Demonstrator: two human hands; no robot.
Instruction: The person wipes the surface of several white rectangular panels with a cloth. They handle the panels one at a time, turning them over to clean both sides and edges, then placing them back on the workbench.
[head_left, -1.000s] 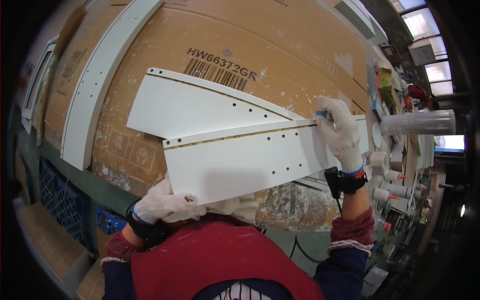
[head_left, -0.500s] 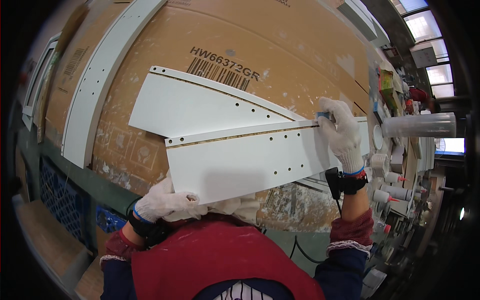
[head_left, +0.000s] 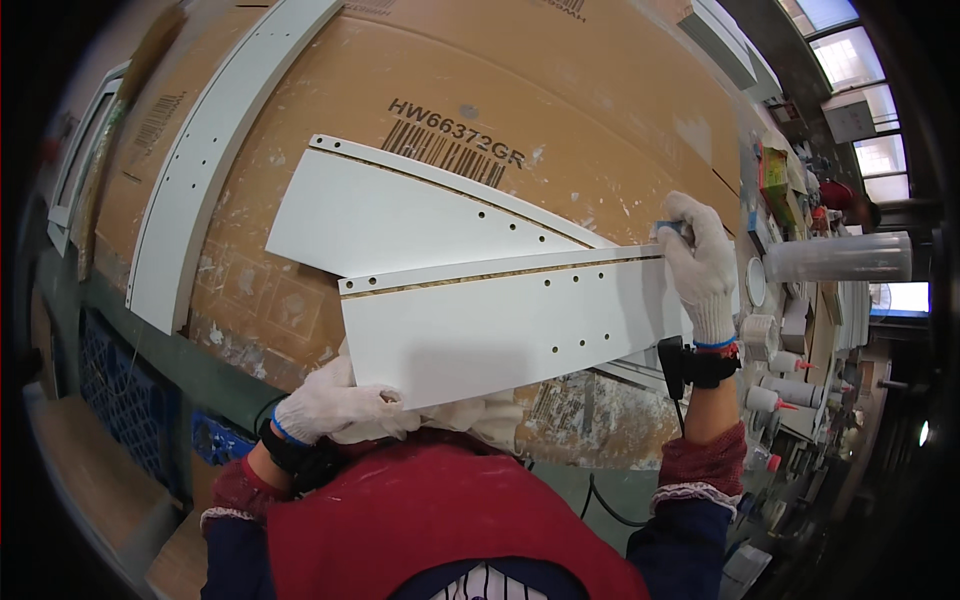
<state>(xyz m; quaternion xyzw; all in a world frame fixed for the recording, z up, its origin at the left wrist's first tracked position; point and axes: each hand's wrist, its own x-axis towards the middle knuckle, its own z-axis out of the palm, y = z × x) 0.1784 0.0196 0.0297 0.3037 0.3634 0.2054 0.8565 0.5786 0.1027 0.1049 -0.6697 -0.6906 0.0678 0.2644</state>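
Observation:
A white board with drilled holes and a groove along its far edge lies in front of me, tilted up toward the right. Its near left corner is gripped by my left hand, gloved in white knit, with the thumb on top and the other fingers partly hidden. My right hand, in the same kind of glove, pinches a small blue pad at the board's far edge, close to its right end. A second white grooved board lies beyond, partly under the first.
Brown cardboard with paint smears covers the table. A long white panel lies at the left. On the right stand a clear plastic cylinder and several bottles with red tips. Blue plastic crates sit low at the left.
My right hand has slid the blue pad a little to the right along the board's far edge. My left hand keeps its hold on the corner. The whole view has shifted slightly.

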